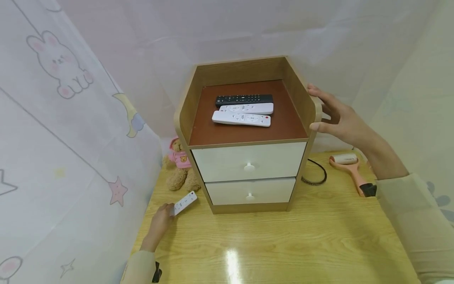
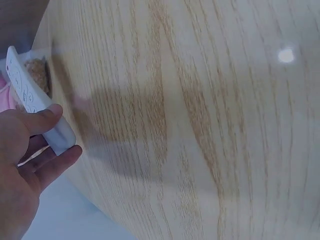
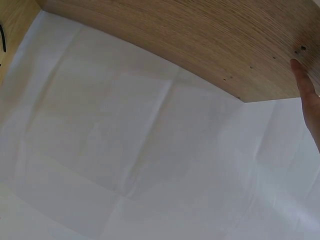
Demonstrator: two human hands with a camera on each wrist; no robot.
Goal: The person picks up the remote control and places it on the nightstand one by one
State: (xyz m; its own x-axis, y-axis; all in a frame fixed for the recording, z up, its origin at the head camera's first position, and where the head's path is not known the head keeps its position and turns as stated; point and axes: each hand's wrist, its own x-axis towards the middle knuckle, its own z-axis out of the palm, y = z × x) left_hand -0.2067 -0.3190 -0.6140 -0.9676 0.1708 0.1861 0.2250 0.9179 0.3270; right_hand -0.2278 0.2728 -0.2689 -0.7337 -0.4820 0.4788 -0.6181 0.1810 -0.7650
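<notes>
Remote [image 1: 185, 202] is sitting pinched in the left hand [image 1: 161, 221], over the table [image 1: 298, 244], left of the cabinet [image 1: 248, 136]; right hand [image 1: 342, 120] is resting against the side panel [image 1: 299, 96], thumb and fingers spread. Pinching firmly, pressing lightly is probably working best. Left wrist view is showing thumb [image 2: 46, 117] placement; right wrist view is revealing panel holes [image 3: 303, 48], hidden from head.

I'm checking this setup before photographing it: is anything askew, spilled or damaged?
Just something minor: on the cabinet's brown top, the front white remote slants relative to the white remote behind it, so the row looks slightly uneven. I see no spill or obvious damage.
</notes>
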